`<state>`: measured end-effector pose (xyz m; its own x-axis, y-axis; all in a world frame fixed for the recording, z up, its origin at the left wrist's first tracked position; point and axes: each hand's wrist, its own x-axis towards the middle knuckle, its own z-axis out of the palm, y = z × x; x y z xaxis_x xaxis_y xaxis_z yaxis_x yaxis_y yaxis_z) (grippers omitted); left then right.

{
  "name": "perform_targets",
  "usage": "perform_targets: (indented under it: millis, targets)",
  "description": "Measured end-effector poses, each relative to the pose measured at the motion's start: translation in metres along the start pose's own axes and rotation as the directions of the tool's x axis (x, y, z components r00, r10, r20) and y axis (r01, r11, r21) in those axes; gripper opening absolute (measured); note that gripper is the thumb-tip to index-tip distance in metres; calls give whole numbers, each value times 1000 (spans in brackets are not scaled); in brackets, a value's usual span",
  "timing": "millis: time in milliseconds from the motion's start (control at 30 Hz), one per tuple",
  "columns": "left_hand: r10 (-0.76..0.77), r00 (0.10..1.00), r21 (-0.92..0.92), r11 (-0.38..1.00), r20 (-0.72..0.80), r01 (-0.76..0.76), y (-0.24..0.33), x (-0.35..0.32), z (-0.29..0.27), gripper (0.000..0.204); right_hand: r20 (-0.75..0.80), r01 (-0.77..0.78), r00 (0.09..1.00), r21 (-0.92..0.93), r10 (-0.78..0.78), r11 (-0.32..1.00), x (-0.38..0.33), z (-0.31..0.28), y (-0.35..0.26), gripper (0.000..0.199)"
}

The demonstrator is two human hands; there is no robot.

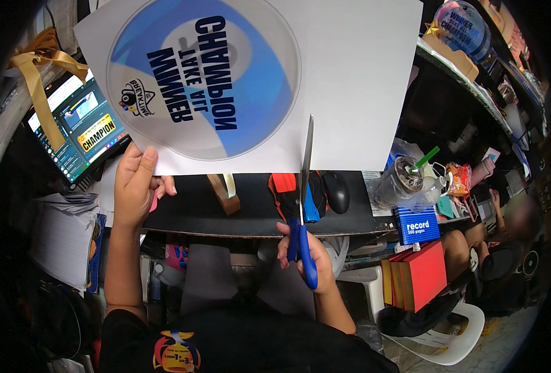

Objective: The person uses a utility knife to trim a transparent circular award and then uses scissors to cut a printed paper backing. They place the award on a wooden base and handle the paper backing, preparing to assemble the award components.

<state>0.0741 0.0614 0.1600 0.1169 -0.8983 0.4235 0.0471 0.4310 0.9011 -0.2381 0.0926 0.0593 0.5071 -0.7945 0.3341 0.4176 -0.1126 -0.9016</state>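
Above the black desk [250,214], our left hand [134,186] pinches the white paper sheet with a blue printed circle [350,81] at its lower-left edge; our right hand [305,256] grips blue-handled scissors [305,205], blades entering its lower edge.

A big white paper sheet with a blue printed circle [250,81] is above the dark desk [250,214]. The blue-handled scissors [305,205] cut into its bottom edge. An open laptop [77,127] sits left; a clear plastic cup with a green straw [403,180] sits right.
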Motion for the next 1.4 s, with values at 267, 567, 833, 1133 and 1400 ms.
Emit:
perform_targets:
  millis: [267,567,833,1133,1400]
  targets:
    - [9,1000,26,1000,21,-10,0,2,-1,30,-99,-40,995,-68,33,997,2,5,2,80]
    - [18,1000,46,999,-19,-17,2,1,1,28,-66,-53,996,14,54,999,2,3,0,68]
    - [2,1000,22,1000,-6,-2,1,1,-1,29,-83,-82,993,30,84,996,0,3,1,65]
    - [-82,992,44,996,98,78,-11,-8,8,30,-68,43,997,59,-39,997,9,2,0,81]
    - [-87,993,20,996,84,85,-14,-9,8,30,-70,8,998,51,-4,999,9,5,-3,72]
